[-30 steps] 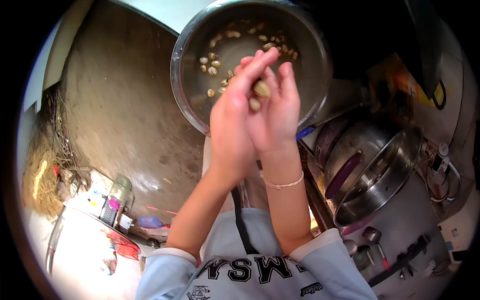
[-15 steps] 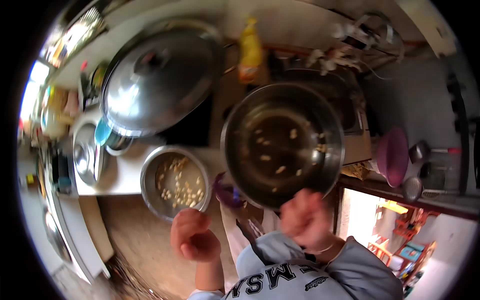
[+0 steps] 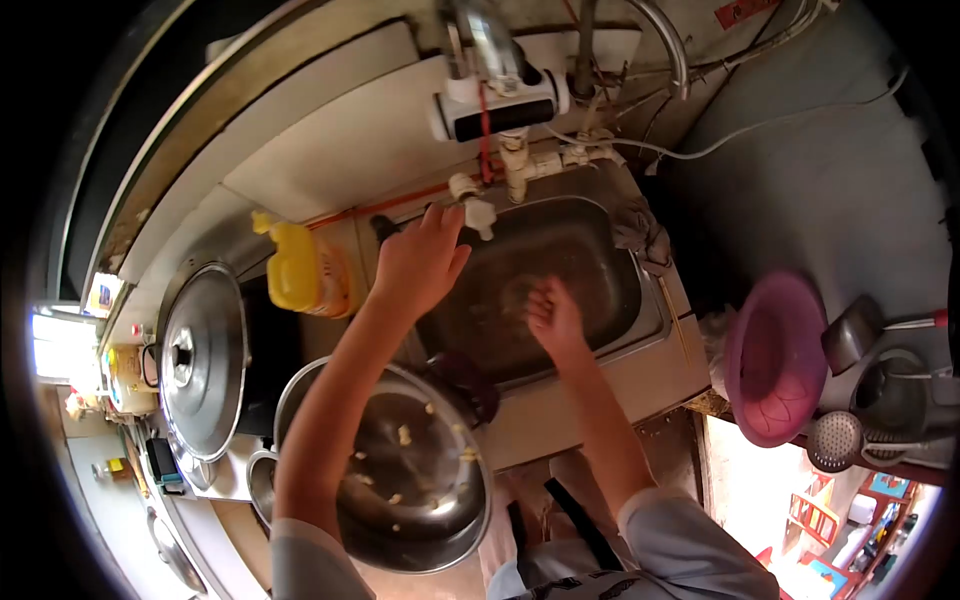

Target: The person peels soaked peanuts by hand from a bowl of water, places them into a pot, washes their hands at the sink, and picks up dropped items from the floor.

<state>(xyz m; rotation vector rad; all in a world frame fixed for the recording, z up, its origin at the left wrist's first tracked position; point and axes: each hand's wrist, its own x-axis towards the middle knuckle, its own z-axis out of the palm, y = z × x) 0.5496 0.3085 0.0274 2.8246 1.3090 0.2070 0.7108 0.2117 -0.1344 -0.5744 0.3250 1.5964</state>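
Observation:
My left hand (image 3: 418, 258) is beside a small white tap (image 3: 480, 215) at the back left of the metal sink (image 3: 520, 290). Its thumb stands apart from the fingers, and nothing shows in it. Over the sink is my right hand (image 3: 553, 315), fingers curled in; whatever it may hold is hidden. Below my left forearm sits a large metal basin (image 3: 400, 510) with several small pale pieces in it. A dark purple thing (image 3: 465, 385) lies between basin and sink.
A yellow bottle (image 3: 300, 270) stands left of the sink. Farther left are a big metal lid (image 3: 205, 360) and a smaller pot (image 3: 262, 485). A pink basin (image 3: 775, 360), a ladle (image 3: 852, 335) and a skimmer (image 3: 833, 441) hang at right. A water heater (image 3: 500, 105) is above.
The view has swung toward the sink. My hands, cupped together over a bowl of shelled pieces earlier, are now apart at the sink. My left hand has gone from curled to open.

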